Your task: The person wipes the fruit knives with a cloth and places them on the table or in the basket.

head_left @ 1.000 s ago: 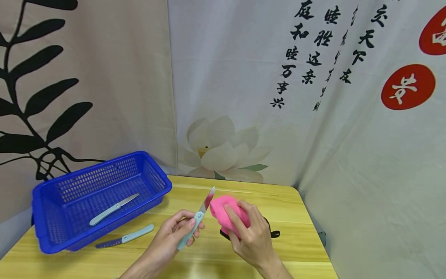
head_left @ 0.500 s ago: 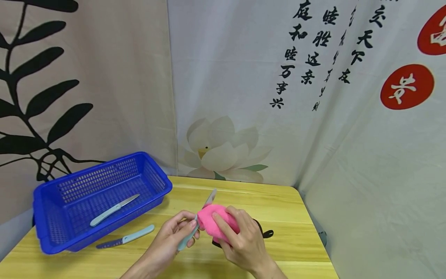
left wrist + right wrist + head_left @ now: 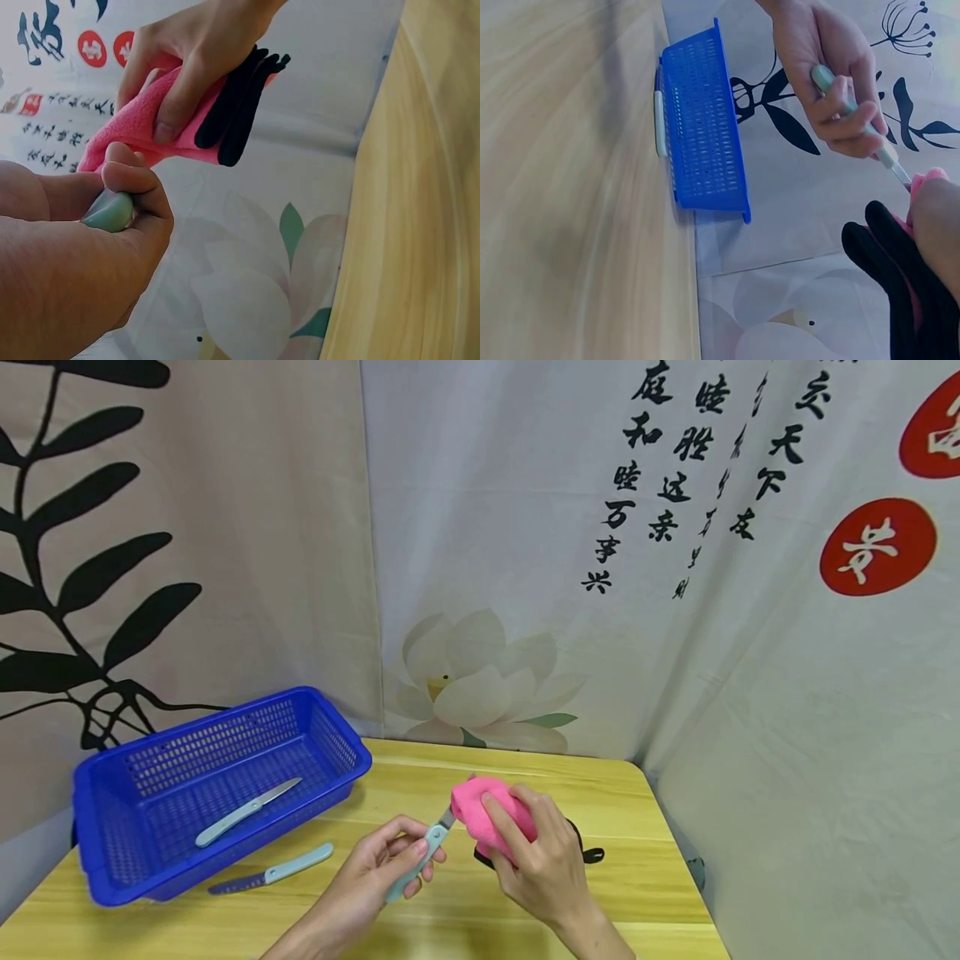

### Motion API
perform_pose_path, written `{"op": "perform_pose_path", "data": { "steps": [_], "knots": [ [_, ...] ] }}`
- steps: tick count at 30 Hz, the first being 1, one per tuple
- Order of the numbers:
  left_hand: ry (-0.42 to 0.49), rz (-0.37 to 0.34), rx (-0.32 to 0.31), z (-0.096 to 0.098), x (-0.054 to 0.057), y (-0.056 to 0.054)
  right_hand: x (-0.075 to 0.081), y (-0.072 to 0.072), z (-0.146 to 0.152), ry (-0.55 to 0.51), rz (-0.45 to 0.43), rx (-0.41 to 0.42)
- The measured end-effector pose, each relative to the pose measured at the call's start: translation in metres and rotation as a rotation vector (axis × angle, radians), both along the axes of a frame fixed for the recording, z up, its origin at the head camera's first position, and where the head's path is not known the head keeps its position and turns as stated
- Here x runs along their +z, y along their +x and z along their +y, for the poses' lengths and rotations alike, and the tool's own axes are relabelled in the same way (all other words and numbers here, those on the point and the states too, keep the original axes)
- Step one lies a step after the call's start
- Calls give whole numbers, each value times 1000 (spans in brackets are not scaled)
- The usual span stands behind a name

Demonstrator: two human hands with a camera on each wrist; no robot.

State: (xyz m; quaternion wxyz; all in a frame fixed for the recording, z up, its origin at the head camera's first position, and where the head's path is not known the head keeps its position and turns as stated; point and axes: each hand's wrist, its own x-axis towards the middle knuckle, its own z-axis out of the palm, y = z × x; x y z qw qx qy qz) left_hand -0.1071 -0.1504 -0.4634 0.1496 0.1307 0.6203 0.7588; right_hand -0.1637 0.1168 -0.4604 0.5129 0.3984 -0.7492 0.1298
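My left hand grips a paring knife by its pale blue-green handle, with the blade slanting up and to the right. A bright pink cloth with black edging and a black loop is pinched in my right hand. The cloth wraps over most of the blade; only a short stretch near the handle and a bit of the tip show. In the left wrist view, the handle's butt end pokes out of the left fist. The right wrist view shows the blade running into the cloth.
A blue plastic basket stands at the left of the wooden table. Inside it lies a second knife with a similar handle. A third knife, dark-bladed, lies on the table before the basket. Printed curtains hang behind.
The cloth slid down the blade toward the handle, then back up toward the tip. Pinkish-red staining seen on the blade earlier is now covered by the cloth. The left hand barely moved.
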Motion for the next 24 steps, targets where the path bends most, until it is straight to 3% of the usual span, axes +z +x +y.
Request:
{"op": "perform_pose_path", "data": {
  "steps": [11,17,24],
  "knots": [
    [-3,49,-38,-1,-3,1,9,-13,14,-56,-43,-63],
    [-30,12,-71,-1,-2,1,10,-13,22,-116,-82,-89],
    [43,-8,-5,-1,-3,-1,-1,-4,15,-95,-79,-26]
  ]
}}
